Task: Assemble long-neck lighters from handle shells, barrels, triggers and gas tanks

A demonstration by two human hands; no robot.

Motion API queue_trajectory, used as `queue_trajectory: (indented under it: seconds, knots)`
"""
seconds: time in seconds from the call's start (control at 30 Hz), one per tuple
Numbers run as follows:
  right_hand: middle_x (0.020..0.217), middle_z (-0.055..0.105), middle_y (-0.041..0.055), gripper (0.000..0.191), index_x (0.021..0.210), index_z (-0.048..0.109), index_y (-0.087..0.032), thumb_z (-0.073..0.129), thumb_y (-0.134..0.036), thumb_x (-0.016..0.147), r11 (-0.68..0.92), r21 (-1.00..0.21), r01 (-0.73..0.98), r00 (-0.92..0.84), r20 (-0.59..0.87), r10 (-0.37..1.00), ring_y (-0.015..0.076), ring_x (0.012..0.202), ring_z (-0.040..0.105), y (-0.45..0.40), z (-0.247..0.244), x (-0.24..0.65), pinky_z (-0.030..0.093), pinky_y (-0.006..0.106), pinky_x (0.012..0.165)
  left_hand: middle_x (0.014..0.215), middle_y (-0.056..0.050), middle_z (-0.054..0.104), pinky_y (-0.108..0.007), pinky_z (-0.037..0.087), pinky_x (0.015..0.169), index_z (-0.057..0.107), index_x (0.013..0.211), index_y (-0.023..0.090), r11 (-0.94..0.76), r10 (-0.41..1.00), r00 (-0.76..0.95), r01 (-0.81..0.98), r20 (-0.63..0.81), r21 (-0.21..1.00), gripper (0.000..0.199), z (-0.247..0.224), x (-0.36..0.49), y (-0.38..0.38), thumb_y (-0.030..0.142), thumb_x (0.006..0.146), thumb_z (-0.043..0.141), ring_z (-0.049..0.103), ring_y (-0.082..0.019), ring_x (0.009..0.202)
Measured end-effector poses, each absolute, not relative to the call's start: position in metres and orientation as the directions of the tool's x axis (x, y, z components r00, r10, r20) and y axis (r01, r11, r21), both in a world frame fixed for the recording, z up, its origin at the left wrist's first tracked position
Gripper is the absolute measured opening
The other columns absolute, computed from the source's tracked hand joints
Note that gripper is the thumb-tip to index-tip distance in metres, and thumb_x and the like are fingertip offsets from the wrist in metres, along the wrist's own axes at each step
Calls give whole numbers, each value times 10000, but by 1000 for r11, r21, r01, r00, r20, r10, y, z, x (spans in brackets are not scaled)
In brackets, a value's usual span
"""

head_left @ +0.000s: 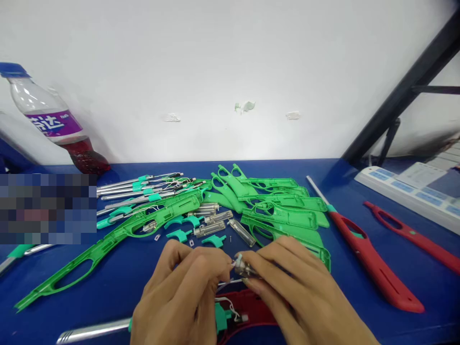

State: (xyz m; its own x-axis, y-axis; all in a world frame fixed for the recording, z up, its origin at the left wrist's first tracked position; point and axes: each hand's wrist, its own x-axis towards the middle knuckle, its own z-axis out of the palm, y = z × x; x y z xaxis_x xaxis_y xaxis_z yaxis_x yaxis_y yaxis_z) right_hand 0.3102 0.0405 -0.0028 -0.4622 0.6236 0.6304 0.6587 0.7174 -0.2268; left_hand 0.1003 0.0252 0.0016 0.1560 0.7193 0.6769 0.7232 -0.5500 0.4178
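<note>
My right hand holds a small clear lighter tank between thumb and fingers, its pale end pointing left. My left hand is closed at that end, its fingertips pinching a small piece too hidden to make out. Under both hands lies an open red lighter shell with a teal part and white wires. A metal tube extends left from beneath my left hand. Just beyond the hands are several clear tanks and teal triggers.
Green shell halves lie across the middle, and a long one reaches left. Metal tubes with wires are piled behind it. A bottle stands back left. On the right are a red lighter, a red half and a white strip.
</note>
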Motion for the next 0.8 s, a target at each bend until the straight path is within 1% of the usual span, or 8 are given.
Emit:
queue_trajectory:
  seconds: [0.1,0.2,0.3,0.5,0.6,0.67,0.73,0.8]
  knots:
    - [1093,756,-55,260,1319,663,-269,472,-318,1149,708,-230,668,-503,562,657,118,1016,687,37,-6,313,433,271,1136,847,52,680,-275,441,710,513,877,234,-609,688,249,709,681,356,323,0,99,28,-74,968,482,554,-103,754]
    - [1107,762,-43,283,1299,667,-266,423,-304,1161,709,-252,659,-506,548,666,124,1025,691,36,-7,312,457,272,1119,845,18,627,-317,396,731,427,798,223,-634,672,360,732,647,250,337,-1,97,32,-81,942,446,524,-121,771]
    - [1110,768,-35,277,1243,674,-256,411,-289,1163,693,-271,668,-468,572,674,123,1048,698,35,-4,307,473,254,1105,822,-2,565,-315,372,716,420,793,219,-630,665,391,752,636,196,332,-2,97,32,-80,935,447,494,-140,785]
    - [998,784,2,450,1060,695,-227,274,-326,1182,710,-240,661,-413,674,612,124,933,706,36,-1,303,545,218,927,818,-6,523,-293,352,680,484,834,207,-645,630,427,752,648,133,294,-5,96,28,-63,947,466,461,-141,772]
    - [1010,761,-43,292,1155,692,-253,407,-311,1163,691,-296,660,-437,596,673,120,950,702,36,-2,306,506,266,1046,816,15,586,-300,402,717,456,804,227,-639,656,415,749,630,172,318,-1,94,30,-39,979,451,528,-129,769]
    - [1001,734,-62,184,1185,684,-282,509,-294,1129,678,-331,656,-436,567,699,127,924,683,36,-3,309,505,301,1023,868,42,662,-275,456,766,543,911,251,-609,693,392,767,605,202,245,3,92,31,50,1035,477,598,-115,813]
    - [989,710,-59,158,1198,676,-293,555,-261,1102,671,-362,647,-400,589,702,130,885,656,37,-4,311,513,311,943,1002,56,734,-238,498,820,613,1182,269,-573,725,364,789,585,220,153,6,88,31,196,1081,525,658,-107,913]
    - [991,690,-47,181,1214,670,-290,549,-230,1093,670,-373,642,-345,639,687,123,873,643,37,-4,311,509,301,930,1110,48,755,-235,520,866,601,1335,276,-580,707,358,787,610,209,257,5,82,28,297,1083,562,681,-118,978]
